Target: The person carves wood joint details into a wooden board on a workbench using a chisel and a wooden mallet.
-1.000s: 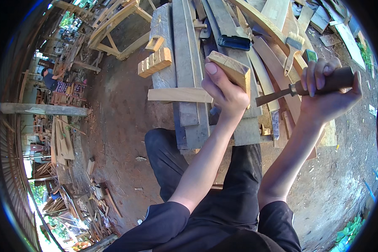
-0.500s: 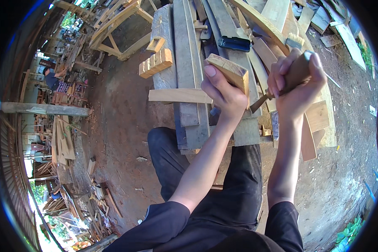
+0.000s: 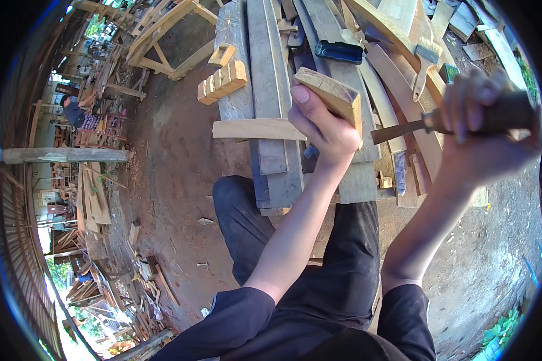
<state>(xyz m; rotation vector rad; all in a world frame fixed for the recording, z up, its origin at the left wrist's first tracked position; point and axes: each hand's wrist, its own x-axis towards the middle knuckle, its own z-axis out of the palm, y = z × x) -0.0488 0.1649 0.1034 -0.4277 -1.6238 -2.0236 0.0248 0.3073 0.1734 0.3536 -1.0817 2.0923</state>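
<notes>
My left hand (image 3: pixel 324 129) grips a small rectangular wooden block (image 3: pixel 334 90), held upright over the stacked grey planks (image 3: pixel 265 90). My right hand (image 3: pixel 476 120), slightly blurred by motion, is closed around the dark wooden handle of a chisel (image 3: pixel 397 132), whose flat blade points left toward the block, apart from it. A pale wooden strip (image 3: pixel 250 129) lies crosswise under my left hand. Nearby on the boards are a paintbrush (image 3: pixel 423 69), a dark plastic tray (image 3: pixel 338 51), a notched wooden block (image 3: pixel 220 84) and a smaller wooden piece (image 3: pixel 221 54).
A wooden frame (image 3: pixel 165 36) stands at the upper left. A co-worker (image 3: pixel 73 113) works in the left background beside timber. A wooden post (image 3: pixel 66 156) crosses the left side. Scrap wood (image 3: pixel 150 277) lies at the lower left, loose boards (image 3: pixel 488 48) at the upper right.
Half a second ago the chisel was at the block's lower edge, handle tilted up; now my right hand has swung outward to the right, pulling the blade away. My left hand stays nearly in place.
</notes>
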